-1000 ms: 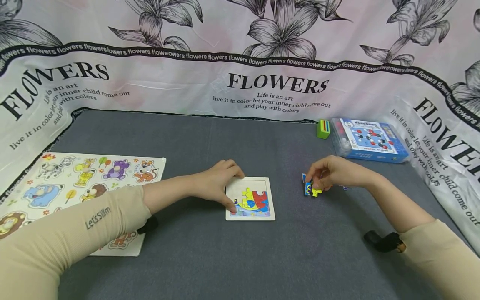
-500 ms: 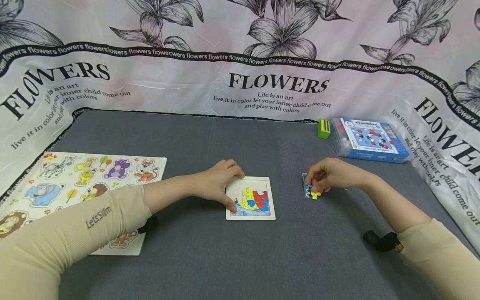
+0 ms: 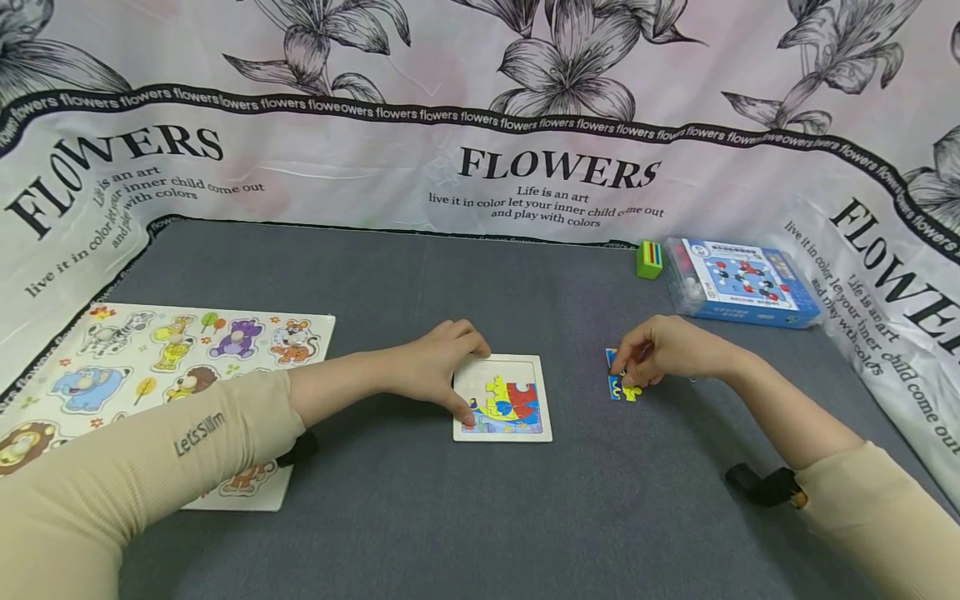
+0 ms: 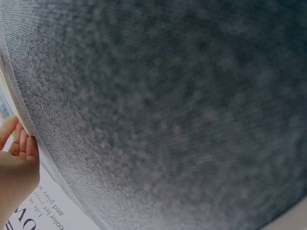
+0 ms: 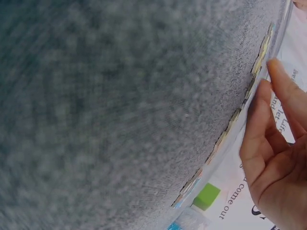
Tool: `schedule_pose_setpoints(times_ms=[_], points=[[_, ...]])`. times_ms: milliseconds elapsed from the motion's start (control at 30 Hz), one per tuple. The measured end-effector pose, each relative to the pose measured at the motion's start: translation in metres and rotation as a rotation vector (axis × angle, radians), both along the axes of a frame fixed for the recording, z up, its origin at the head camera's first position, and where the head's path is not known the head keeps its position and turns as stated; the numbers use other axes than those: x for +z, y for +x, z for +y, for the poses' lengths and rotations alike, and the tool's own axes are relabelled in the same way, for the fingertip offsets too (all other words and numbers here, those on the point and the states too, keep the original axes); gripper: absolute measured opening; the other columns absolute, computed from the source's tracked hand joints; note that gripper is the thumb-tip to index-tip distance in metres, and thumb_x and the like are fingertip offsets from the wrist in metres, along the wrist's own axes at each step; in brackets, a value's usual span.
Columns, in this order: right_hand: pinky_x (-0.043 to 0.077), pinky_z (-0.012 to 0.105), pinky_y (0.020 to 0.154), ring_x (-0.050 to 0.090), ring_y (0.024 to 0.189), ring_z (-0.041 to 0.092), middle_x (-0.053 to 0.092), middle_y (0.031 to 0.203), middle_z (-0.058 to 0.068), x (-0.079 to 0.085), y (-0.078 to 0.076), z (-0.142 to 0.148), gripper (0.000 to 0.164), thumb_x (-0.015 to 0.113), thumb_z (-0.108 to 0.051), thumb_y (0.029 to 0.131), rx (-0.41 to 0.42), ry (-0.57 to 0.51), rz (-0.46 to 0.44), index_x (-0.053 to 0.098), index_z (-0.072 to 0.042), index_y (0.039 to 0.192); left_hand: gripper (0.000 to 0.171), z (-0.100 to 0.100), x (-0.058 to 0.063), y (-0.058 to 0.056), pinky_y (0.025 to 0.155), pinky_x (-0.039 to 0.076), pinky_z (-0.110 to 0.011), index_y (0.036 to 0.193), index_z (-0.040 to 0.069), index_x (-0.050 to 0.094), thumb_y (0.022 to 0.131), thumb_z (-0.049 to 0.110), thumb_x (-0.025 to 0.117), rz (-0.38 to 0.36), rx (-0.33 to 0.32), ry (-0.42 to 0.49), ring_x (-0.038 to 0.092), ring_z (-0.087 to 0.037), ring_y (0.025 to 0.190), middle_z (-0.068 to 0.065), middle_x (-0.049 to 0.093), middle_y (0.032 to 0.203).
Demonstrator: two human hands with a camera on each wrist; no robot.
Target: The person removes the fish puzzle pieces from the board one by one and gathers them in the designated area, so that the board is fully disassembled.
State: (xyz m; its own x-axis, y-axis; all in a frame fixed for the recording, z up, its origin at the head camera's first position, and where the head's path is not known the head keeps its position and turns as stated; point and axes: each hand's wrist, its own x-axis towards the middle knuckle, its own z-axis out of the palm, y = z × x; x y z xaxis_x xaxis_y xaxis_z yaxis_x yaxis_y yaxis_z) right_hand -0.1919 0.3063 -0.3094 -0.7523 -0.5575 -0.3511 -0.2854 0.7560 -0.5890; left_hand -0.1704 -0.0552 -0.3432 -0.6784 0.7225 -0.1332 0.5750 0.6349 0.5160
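A small square wooden jigsaw board (image 3: 545, 408) lies mid-table, partly filled with yellow, red and blue pieces (image 3: 522, 402); its upper left is bare. My left hand (image 3: 429, 368) grips its left side, thumb over the lower left corner and fingers at the far edge. To the right, my right hand (image 3: 666, 348) has its fingers bent down onto loose jigsaw pieces, appearing to pinch one. A blue-and-yellow piece (image 3: 614, 389) and a yellow piece (image 3: 632, 392) show beside the fingertips. The right wrist view shows a row of piece edges (image 5: 224, 139); the hand hides other pieces from above.
A large animal puzzle board (image 3: 307, 383) lies at the left, partly under the left forearm. A small green block (image 3: 648, 260) and a blue box with a clear side (image 3: 750, 283) stand at the back right. A printed flower curtain (image 3: 375, 175) closes the back.
My right hand has lowered slightly, and the yellow piece by its fingers has shifted a little toward me. My left hand stays on the jigsaw board.
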Motion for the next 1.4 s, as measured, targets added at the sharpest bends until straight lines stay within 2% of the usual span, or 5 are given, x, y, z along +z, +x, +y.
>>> schedule_pose_setpoints(times_ms=[267,500,700,1000,1400], points=[[0.045,0.026,0.055,0.053,0.062,0.006,0.064,0.072,-0.001,0.005,0.002,-0.011,0.008,0.074,-0.023,0.088,-0.022,0.004,0.109,0.074,-0.02,0.095,0.086,0.0,0.001,0.001,0.093,0.041,-0.031,0.138,0.006,0.049,0.07,0.042,0.087,0.007,-0.01,-0.014,0.039,-0.021,0.119,-0.006,0.048,0.132],[0.049,0.024,0.062,0.058,0.069,0.008,0.066,0.079,-0.001,0.008,0.013,-0.044,0.013,0.074,-0.025,0.089,-0.01,-0.029,0.152,0.073,-0.018,0.1,0.086,-0.001,0.002,0.003,0.095,0.041,-0.031,0.139,0.004,0.049,0.072,0.043,0.087,0.032,-0.037,-0.017,0.039,-0.022,0.12,-0.007,0.047,0.133],[0.051,0.025,0.064,0.058,0.07,0.013,0.066,0.081,-0.002,0.005,0.024,-0.075,0.013,0.073,-0.02,0.089,0.029,-0.058,0.138,0.072,-0.017,0.101,0.082,0.003,0.005,0.002,0.093,0.041,-0.03,0.138,0.004,0.05,0.075,0.043,0.084,0.036,-0.054,-0.03,0.04,-0.021,0.12,-0.006,0.048,0.132],[0.05,0.024,0.063,0.06,0.07,0.012,0.065,0.083,-0.003,0.001,0.025,-0.112,0.015,0.075,-0.016,0.087,0.101,-0.108,0.131,0.072,-0.017,0.102,0.077,0.018,0.006,0.0,0.089,0.039,-0.029,0.136,0.007,0.052,0.077,0.045,0.081,0.043,-0.079,-0.031,0.04,-0.021,0.115,-0.006,0.049,0.129],[0.051,0.024,0.066,0.063,0.072,0.007,0.067,0.084,-0.003,-0.006,0.025,-0.137,0.02,0.077,-0.015,0.084,0.206,-0.069,0.104,0.069,-0.017,0.103,0.061,0.021,0.004,0.002,0.087,0.038,-0.03,0.121,0.011,0.056,0.076,0.043,0.083,0.005,-0.04,0.005,0.039,-0.021,0.112,-0.006,0.047,0.13]])
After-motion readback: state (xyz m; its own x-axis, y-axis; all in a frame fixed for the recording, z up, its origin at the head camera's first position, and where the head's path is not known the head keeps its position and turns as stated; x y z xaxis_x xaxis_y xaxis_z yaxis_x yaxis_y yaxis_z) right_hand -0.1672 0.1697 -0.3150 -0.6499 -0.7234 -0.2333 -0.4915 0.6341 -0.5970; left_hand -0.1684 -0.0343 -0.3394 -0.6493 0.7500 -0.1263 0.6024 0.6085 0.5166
